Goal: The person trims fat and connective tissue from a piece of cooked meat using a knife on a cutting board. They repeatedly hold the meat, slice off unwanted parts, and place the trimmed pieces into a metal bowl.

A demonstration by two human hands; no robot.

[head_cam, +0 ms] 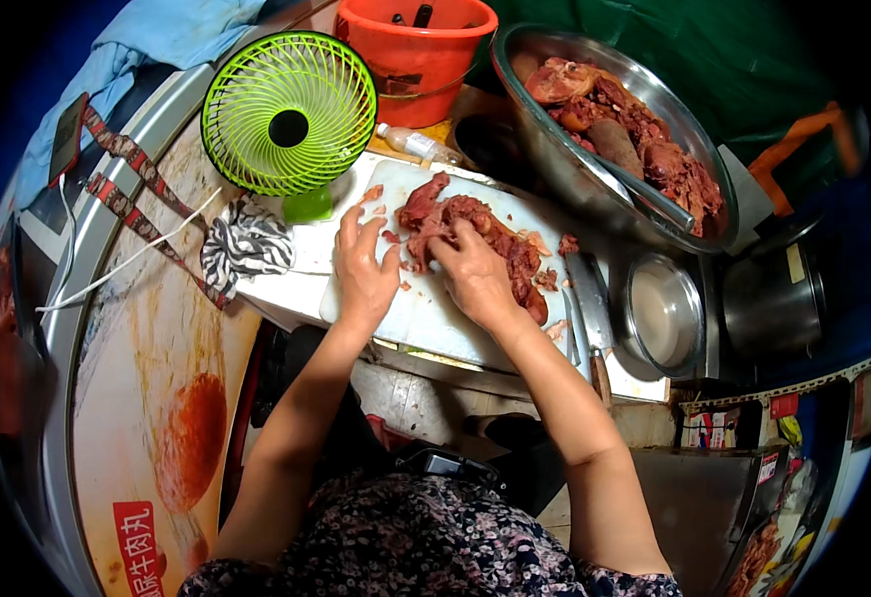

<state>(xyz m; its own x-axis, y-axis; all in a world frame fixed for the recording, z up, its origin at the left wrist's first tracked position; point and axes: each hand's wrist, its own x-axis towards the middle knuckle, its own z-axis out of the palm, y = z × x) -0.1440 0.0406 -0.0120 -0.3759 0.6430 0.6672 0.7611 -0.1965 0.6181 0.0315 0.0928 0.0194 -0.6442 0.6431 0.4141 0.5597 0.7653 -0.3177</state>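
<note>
A pile of reddish-brown meat point(506, 242) lies on a white cutting board point(435, 321), with small scraps scattered about it. My right hand point(476, 280) is on the pile's left part, its fingers curled into the meat and their tips partly hidden. To the left, my left hand point(364, 265) hovers over the board's left edge, fingers spread and holding nothing. A few meat scraps point(373, 194) lie just past its fingertips. Along the board's right side rests a cleaver point(591, 298) with a wooden handle, beside a narrower blade point(571, 324).
Beyond the board are a green fan point(245, 123), a red bucket point(420, 74), a plastic bottle point(419, 144) and a large steel basin point(555, 153) heaped with meat. A steel bowl point(659, 313) stands right of the cleaver. A striped cloth point(249, 242) and white cable point(129, 254) lie left.
</note>
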